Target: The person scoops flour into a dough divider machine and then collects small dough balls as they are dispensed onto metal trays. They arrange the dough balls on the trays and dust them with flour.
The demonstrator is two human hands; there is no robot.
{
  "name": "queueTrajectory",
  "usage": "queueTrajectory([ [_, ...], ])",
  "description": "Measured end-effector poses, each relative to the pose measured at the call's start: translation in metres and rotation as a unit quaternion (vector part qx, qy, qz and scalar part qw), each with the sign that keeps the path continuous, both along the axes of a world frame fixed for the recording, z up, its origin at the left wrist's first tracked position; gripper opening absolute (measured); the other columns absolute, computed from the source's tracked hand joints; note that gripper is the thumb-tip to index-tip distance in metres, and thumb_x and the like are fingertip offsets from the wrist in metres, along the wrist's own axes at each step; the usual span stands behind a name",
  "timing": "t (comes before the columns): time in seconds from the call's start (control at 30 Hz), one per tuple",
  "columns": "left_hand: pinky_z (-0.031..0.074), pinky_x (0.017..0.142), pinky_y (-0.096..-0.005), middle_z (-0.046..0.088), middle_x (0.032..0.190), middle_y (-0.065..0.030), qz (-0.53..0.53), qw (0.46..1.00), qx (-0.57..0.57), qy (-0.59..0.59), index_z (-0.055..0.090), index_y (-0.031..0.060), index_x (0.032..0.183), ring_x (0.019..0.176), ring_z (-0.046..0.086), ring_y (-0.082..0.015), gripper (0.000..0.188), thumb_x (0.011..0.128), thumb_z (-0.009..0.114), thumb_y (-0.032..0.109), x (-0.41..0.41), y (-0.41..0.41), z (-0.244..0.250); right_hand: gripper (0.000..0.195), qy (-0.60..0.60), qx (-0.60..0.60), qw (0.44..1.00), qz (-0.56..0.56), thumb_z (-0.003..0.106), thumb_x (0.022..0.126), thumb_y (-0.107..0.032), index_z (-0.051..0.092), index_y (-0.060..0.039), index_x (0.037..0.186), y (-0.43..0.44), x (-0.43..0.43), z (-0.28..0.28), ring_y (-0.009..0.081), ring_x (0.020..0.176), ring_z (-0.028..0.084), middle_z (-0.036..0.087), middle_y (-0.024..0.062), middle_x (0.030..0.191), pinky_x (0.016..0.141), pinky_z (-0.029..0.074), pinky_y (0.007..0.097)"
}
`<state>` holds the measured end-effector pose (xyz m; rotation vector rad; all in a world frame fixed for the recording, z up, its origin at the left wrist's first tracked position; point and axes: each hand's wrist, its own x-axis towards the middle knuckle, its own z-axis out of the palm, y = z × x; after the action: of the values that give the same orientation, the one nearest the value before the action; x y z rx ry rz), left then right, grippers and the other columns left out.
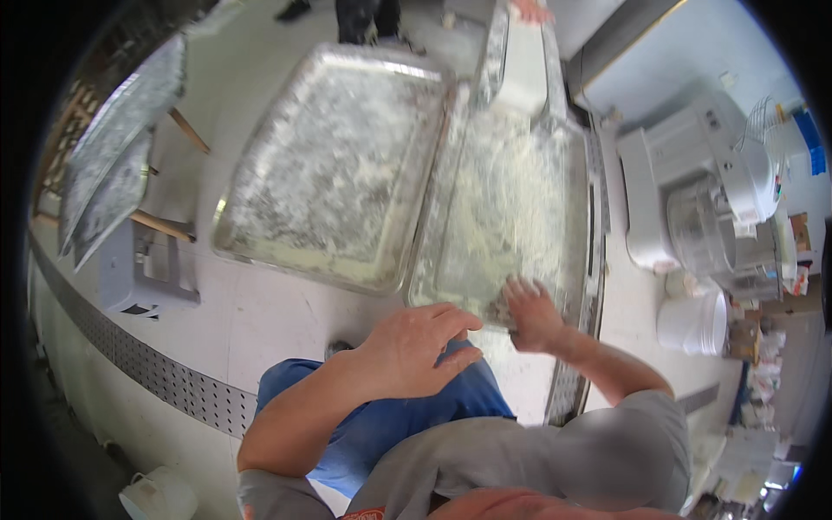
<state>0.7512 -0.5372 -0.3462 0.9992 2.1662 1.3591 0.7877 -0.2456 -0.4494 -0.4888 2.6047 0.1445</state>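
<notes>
My left hand (426,351) hovers over my blue-trousered lap with nothing in it, thumb and fingers apart and a little curled. My right hand (530,309) rests at the near end of a floured metal tray (448,260), its blurred fingers spread on the powdery surface inside the rim. A pale, flour-like powder (513,188) coats that tray, thickest along its right side. To its left lies a second large metal tray (325,162), dusted unevenly with the same powder. At the far end of the right tray, a long white piece (526,71) lies between metal sides.
Another person's hand (533,10) touches the white piece's far end. Two floured sheets or trays (123,143) lean at left above a grey plastic stool (149,266). At right stand a white mixer (689,162) and a white bucket (692,322). A perforated floor strip (162,377) crosses the left.
</notes>
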Motion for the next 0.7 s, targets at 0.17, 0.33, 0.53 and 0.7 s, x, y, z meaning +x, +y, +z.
queueTrajectory([
  [0.17,0.048,0.06,-0.0298,0.063,0.082,-0.0055,0.176,0.982,0.066,-0.026,0.06,0.0042,0.106,0.067,0.058,-0.0137,0.025,0.085,0.064,0.017,-0.028,-0.003,-0.038,0.076,-0.004,0.037,0.999,0.028,0.06,0.069,-0.023,0.033,0.0055,0.134,0.0,-0.007,0.02,0.0353,0.134,0.028,0.032,0.0262,0.141,0.111,0.019,0.0471],
  [0.33,0.047,0.059,-0.0249,0.064,0.081,-0.0045,0.316,0.931,0.156,-0.096,0.06,0.0011,0.106,0.065,0.056,-0.0086,0.024,0.089,0.061,0.017,-0.046,-0.019,-0.052,0.077,0.053,-0.016,0.998,0.029,0.062,0.065,-0.022,0.036,0.0054,0.132,0.01,-0.005,-0.002,0.0375,0.13,0.034,0.034,0.0264,0.139,0.108,0.025,0.0504],
  [0.53,0.044,0.055,-0.0224,0.064,0.083,-0.0057,0.352,0.905,0.207,-0.119,0.059,0.0009,0.106,0.065,0.056,-0.0089,0.024,0.091,0.057,0.02,-0.039,-0.013,-0.035,0.074,0.086,-0.073,0.993,0.032,0.061,0.065,-0.02,0.038,0.0056,0.13,0.024,0.003,-0.005,0.0371,0.128,0.036,0.035,0.0256,0.138,0.107,0.026,0.052],
  [0.7,0.04,0.054,-0.021,0.064,0.087,-0.0054,0.352,0.899,0.222,-0.138,0.059,0.0034,0.108,0.067,0.055,-0.0093,0.026,0.093,0.055,0.024,-0.033,-0.014,-0.031,0.072,0.096,-0.046,0.994,0.036,0.061,0.064,-0.018,0.039,0.0033,0.13,0.022,0.002,-0.006,0.0363,0.128,0.037,0.037,0.0238,0.137,0.105,0.028,0.0532],
])
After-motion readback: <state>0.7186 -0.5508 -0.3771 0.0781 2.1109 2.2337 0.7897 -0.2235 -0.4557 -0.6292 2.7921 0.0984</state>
